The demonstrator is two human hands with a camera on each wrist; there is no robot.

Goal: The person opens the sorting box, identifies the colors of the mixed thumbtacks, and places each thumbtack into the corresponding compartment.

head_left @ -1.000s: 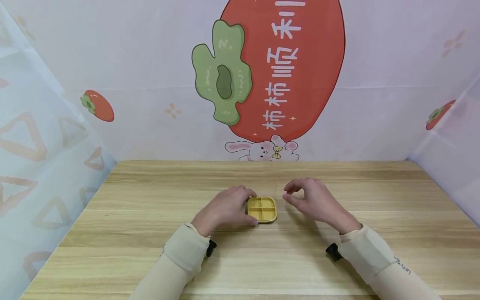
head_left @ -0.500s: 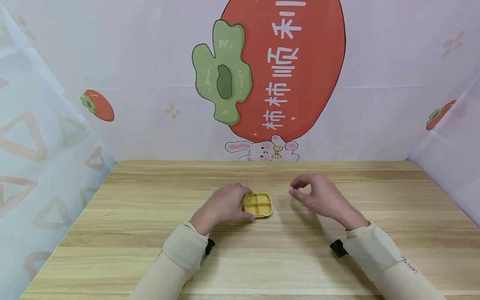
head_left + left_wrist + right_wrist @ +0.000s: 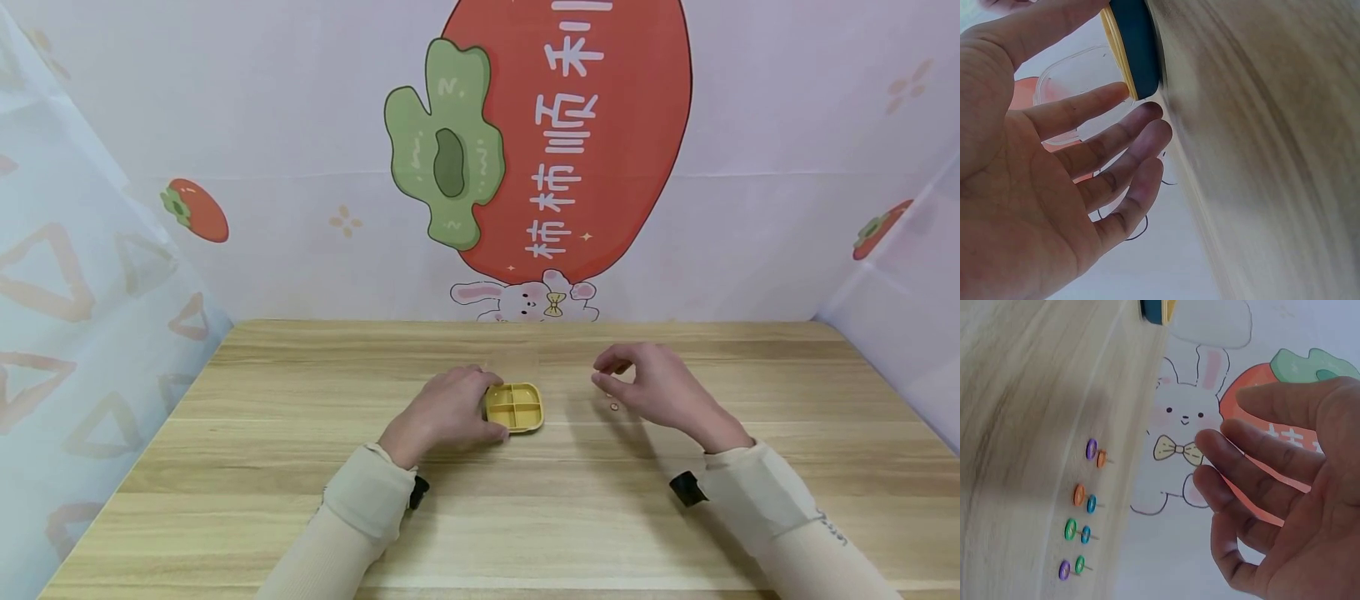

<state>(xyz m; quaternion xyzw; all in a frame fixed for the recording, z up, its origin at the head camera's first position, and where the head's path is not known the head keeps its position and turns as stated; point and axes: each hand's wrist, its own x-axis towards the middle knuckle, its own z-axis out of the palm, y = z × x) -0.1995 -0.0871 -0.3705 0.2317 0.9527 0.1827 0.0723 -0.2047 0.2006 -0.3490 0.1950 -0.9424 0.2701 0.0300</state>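
Note:
My left hand (image 3: 450,408) holds a small yellow box (image 3: 514,407) with four compartments, thumb and index finger on opposite edges of its left side. From the left wrist view, the box's outer side (image 3: 1138,50) is dark teal, and the other left fingers are loosely bent. A clear lid (image 3: 1079,72) stands raised behind the box. To the right, my right hand (image 3: 660,392) hovers above the table, fingers loosely curved and holding nothing. In the right wrist view, several thumbtacks with purple, orange, blue and green heads (image 3: 1070,529) lie on the wood near that hand.
The light wooden table (image 3: 525,517) reaches back to a white cloth wall (image 3: 300,250) printed with a persimmon and a rabbit. Side cloths (image 3: 75,333) stand at left and right. A black wrist strap part (image 3: 686,489) hangs under the right sleeve.
My left hand has shifted the box slightly left and away from me. My right hand has moved right and a little farther back. A small ring-shaped head now shows below its fingertips.

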